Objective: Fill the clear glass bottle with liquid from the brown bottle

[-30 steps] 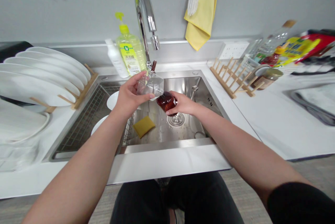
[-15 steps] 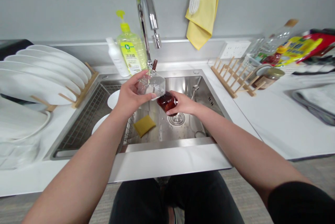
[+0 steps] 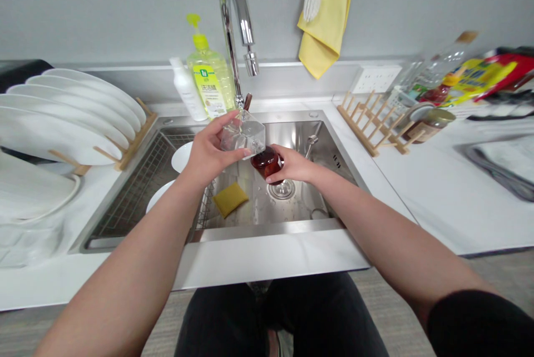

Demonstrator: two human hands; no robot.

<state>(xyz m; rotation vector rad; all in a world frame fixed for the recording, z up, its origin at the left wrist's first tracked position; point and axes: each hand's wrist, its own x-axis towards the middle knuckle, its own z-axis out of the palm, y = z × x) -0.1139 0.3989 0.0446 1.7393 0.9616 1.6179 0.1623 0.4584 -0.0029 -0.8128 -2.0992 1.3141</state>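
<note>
Over the sink (image 3: 267,230), my left hand (image 3: 212,145) grips a clear, angular container (image 3: 246,133), tilted toward the right. My right hand (image 3: 292,165) is wrapped round a dark reddish-brown bottle (image 3: 265,163), also tilted, above the drain (image 3: 282,189). The bottle's neck end meets the lower right edge of the clear container; whether they touch, or liquid passes between them, I cannot make out. A yellow sponge (image 3: 231,200) lies on the sink floor below my left hand. The chrome faucet (image 3: 250,62) stands behind both hands, and no water shows from its spout.
White plates (image 3: 83,112) stand in a wooden rack at left. A yellow-green soap bottle (image 3: 212,82) and a white bottle (image 3: 186,90) are behind the sink. At right are a wooden rack (image 3: 371,129), a jar (image 3: 429,125) and a folded cloth (image 3: 509,159). A yellow cloth (image 3: 327,23) hangs above.
My hands keep hold of the clear container and the brown bottle in nearly the same pose. The whole view has shifted slightly; nothing has been let go.
</note>
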